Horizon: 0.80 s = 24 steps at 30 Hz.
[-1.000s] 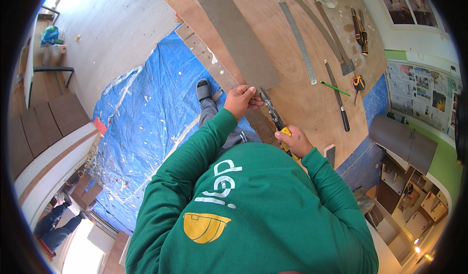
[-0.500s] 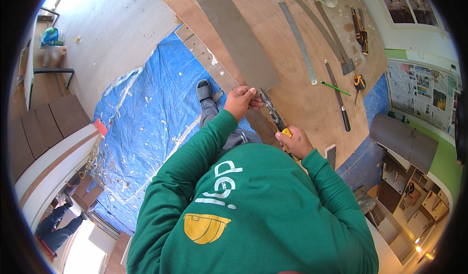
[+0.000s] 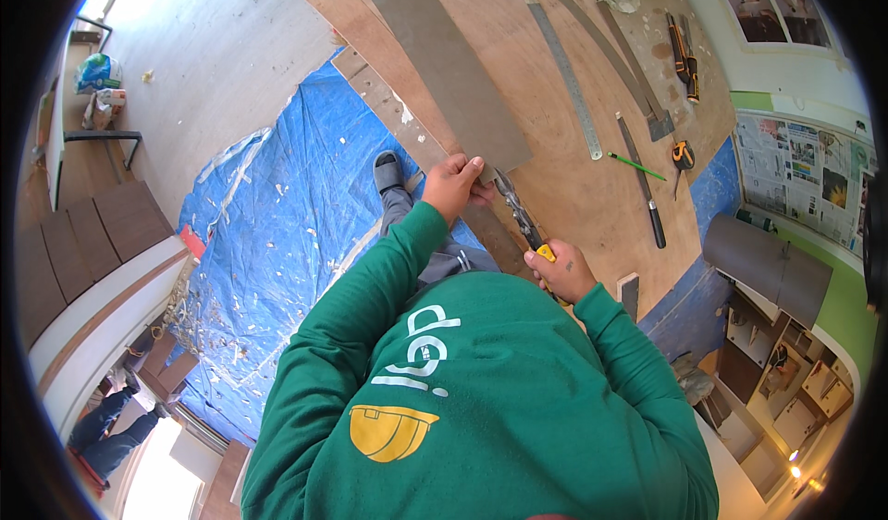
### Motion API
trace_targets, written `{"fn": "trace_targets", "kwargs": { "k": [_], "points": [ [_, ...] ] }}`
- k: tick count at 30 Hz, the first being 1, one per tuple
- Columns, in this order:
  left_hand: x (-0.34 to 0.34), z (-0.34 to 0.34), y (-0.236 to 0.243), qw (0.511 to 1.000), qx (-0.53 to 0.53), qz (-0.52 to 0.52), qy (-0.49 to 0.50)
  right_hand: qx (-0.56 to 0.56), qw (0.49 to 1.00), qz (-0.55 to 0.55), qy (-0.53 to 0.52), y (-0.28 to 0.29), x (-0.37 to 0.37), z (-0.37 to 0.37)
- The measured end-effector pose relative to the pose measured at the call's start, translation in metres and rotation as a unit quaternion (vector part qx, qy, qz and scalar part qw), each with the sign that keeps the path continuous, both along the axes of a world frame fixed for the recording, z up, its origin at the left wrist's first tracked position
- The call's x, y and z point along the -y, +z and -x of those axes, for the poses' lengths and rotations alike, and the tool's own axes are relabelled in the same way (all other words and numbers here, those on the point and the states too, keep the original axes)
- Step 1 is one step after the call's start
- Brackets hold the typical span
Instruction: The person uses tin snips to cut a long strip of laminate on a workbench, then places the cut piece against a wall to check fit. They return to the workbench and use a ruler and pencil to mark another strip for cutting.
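A long grey-brown flat strip [image 3: 442,67] lies along the plywood, its near end toward me. My left hand [image 3: 451,187] is closed at that end's left corner, thumb on top and fingers partly below the edge. In my right hand [image 3: 564,270] is a pair of yellow-handled tin snips [image 3: 520,215], fingers wrapped round the handles. Its dark metal jaws point away from me and meet the strip's near edge, just right of my left fingers. Whether the blades bite into the strip is too small to tell.
On the plywood board [image 3: 592,215] lie a steel ruler [image 3: 566,80], a green pencil [image 3: 636,167], a black-handled file [image 3: 643,182], a tape measure [image 3: 683,156] and orange-black cutters [image 3: 684,62]. A blue tarp [image 3: 277,215] with scraps covers the floor at left. Another person's legs [image 3: 111,427] show lower left.
My left hand has shifted slightly left, its thumb now further over the strip's edge. The snips have moved barely at all in my right hand.
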<state>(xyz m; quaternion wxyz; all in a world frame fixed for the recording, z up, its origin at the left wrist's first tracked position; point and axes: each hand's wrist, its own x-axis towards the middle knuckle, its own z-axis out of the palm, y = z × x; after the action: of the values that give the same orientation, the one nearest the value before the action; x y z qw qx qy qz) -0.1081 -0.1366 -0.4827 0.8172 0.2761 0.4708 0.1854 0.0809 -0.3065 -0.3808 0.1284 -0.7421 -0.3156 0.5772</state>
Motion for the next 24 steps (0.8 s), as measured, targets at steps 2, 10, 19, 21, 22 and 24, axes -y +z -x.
{"fn": "trace_targets", "kwargs": {
  "k": [2, 10, 19, 21, 22, 24],
  "points": [
    [-0.001, 0.001, -0.001, 1.000, -0.007, -0.020, -0.010, -0.002, 1.000, 0.007, 0.004, 0.003, -0.001, 0.000],
    [0.001, 0.003, -0.008, 0.999, -0.009, -0.039, -0.021, -0.013, 1.000, 0.026, -0.006, -0.002, 0.002, 0.000],
    [0.007, 0.002, -0.010, 0.999, 0.008, -0.024, -0.019, -0.030, 0.999, 0.018, -0.021, -0.001, -0.005, 0.001],
    [0.006, 0.003, -0.011, 0.999, 0.010, -0.023, -0.021, -0.022, 0.999, 0.016, -0.017, -0.002, -0.004, 0.001],
    [0.006, 0.003, -0.011, 0.999, 0.012, -0.022, -0.023, -0.018, 1.000, 0.014, -0.016, -0.002, -0.004, 0.001],
    [0.006, 0.002, -0.011, 0.999, 0.012, -0.022, -0.022, -0.012, 1.000, 0.014, -0.018, -0.002, -0.003, 0.001]
  ]
}}
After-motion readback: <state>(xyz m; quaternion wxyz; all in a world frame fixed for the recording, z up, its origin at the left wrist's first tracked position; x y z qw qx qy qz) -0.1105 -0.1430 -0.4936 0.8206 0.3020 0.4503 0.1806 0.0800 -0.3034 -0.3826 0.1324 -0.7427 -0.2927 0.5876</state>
